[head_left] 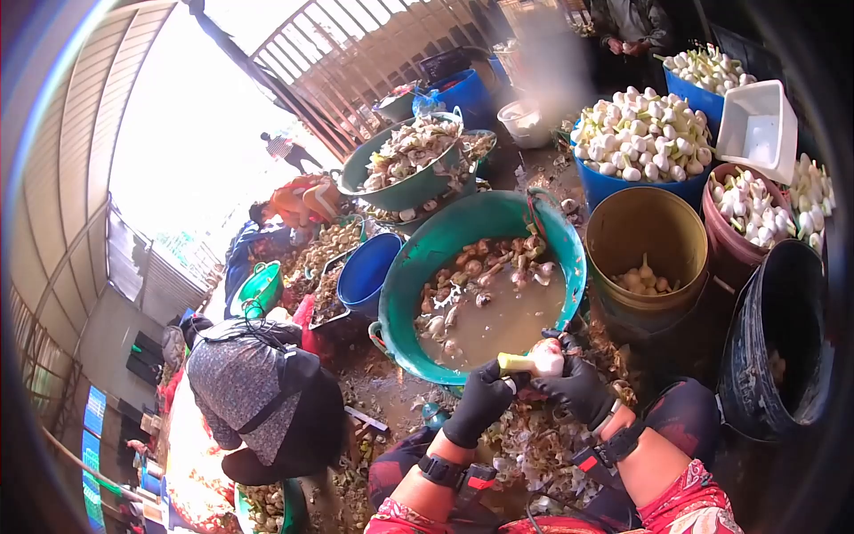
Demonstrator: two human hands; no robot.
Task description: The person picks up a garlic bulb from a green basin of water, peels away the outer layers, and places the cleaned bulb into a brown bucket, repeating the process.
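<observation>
Both my hands wear black gloves and meet just below the near rim of a green tub (398,307). My right hand (576,389) is closed round a garlic bulb (547,360) with a pinkish-white skin. The bulb's pale green stem points left, to my left hand (481,402), whose fingers are curled at the stem; what they pinch is too small to make out. Inside the tub, unpeeled bulbs (474,267) lie in murky water. Peelings (534,445) cover the ground beneath my hands.
Right of the tub stands a brown bucket (648,222) with a few bulbs. Beyond it, a blue tub holds white bulbs (640,133). A black bucket (774,347) is at far right. A person (258,383) bends at left. Another person's hands (627,46) show at the top.
</observation>
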